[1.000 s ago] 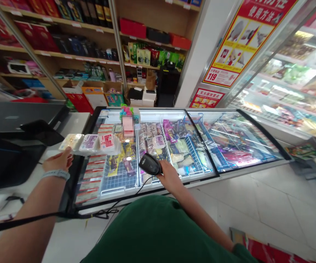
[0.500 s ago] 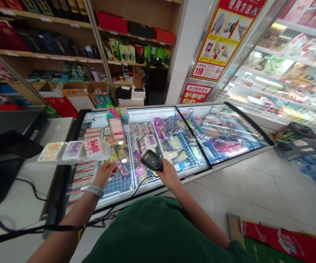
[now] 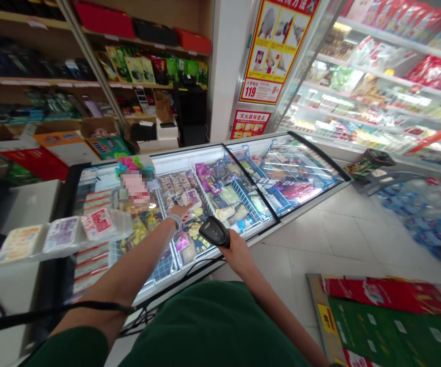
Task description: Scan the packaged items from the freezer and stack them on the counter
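My right hand [image 3: 239,252] is wrapped around the handle of a black barcode scanner [image 3: 214,232], which hangs over the near edge of the chest freezer. With fingers stretched out, my left hand [image 3: 182,211] reaches across the freezer's glass top to a clear pack with a purple label [image 3: 191,197]. Its fingertips are at the pack's near side; whether they touch it I cannot tell. At the left lies a row of clear plastic packs, with an orange-labelled one [image 3: 19,244], a purple-labelled one [image 3: 61,233] and a red-labelled one [image 3: 98,223].
The glass-topped freezer [image 3: 277,219] holds bagged frozen goods in wire baskets. A colourful fluffy ornament [image 3: 128,164] sits near its back left. A black cable [image 3: 90,306] crosses my left arm. Cardboard cartons [image 3: 61,145], stocked shelves and a lit display fridge [image 3: 377,76] stand beyond.
My left hand has moved right and forward, from beside the labelled packs to the purple-labelled pack. The view has turned right. My right hand still holds the scanner.
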`<state>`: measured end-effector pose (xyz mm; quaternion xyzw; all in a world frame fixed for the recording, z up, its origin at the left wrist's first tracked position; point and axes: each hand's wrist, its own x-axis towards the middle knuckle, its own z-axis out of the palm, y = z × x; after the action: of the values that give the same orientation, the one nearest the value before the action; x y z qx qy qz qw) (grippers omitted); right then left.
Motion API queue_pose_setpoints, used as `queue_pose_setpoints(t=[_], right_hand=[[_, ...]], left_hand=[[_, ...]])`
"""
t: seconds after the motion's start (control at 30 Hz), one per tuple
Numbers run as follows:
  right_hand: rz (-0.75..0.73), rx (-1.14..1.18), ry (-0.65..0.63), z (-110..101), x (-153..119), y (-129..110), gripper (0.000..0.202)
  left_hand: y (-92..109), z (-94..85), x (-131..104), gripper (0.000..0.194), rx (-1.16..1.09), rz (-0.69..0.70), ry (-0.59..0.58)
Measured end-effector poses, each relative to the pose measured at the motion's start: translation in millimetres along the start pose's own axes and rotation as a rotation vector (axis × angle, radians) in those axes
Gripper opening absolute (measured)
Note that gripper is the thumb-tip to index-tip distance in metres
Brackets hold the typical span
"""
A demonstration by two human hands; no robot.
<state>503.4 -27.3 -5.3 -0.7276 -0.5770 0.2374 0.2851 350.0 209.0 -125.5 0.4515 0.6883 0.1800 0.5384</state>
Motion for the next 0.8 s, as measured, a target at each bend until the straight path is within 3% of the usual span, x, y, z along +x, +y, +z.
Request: queue_pose_setpoints(t=[0.17, 0.33, 0.53, 0.8], right_hand=[[0.021, -0.008, -0.017, 1, -11, 1, 0.024], [-0.021, -0.094, -0.064, 2, -8, -8, 0.027], [-0.215, -0.251, -0.121, 10, 5, -27, 0.037], [-0.646, -0.371, -0.109, 36, 13, -55, 0.024]], left_hand=[[-4, 5.7, 4, 0.036, -0.066, -0.060, -0.022], [-4, -9.5, -10, 0.024, -0.152, -0.069, -0.048], [-17, -58.5, -53, 0.030, -0.237, 0.105, -0.010], [-53, -124.2, -130, 0.048, -0.279, 0.312, 0.142]])
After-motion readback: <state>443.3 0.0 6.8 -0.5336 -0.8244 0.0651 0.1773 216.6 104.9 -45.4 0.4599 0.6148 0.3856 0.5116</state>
